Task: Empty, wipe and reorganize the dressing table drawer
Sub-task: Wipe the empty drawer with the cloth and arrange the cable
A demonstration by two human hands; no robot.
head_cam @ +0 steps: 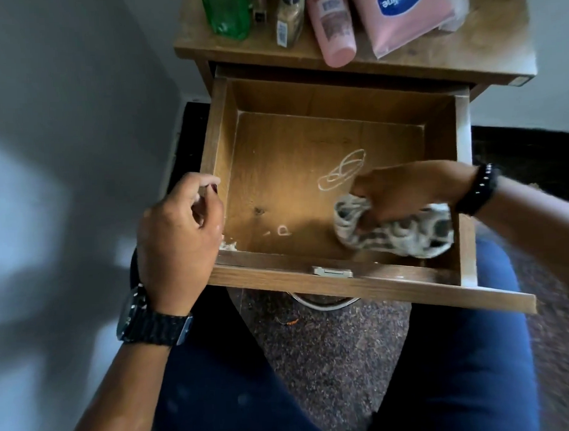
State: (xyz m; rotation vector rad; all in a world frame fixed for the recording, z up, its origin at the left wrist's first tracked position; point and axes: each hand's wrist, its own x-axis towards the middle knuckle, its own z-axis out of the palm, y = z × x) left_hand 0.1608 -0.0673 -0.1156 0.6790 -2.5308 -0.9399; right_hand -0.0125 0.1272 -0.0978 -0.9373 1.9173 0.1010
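The wooden drawer (306, 130) is pulled out over my lap and holds no items. White scribble marks (341, 174) and a small white ring mark (283, 230) show on its floor. My right hand (408, 191) is inside at the near right, shut on a crumpled patterned cloth (396, 234) that presses on the drawer floor. My left hand (180, 225) grips the drawer's left wall near the front corner. Pale crumbs (228, 246) lie in the near left corner.
On the dressing table top (464, 57) stand a green bottle (229, 14), a small brown bottle (289, 21), a pink bottle (333, 30) and a pink Vaseline pack (405, 14). A metal handle (332, 272) sits on the drawer front. My knees flank speckled floor (326, 349).
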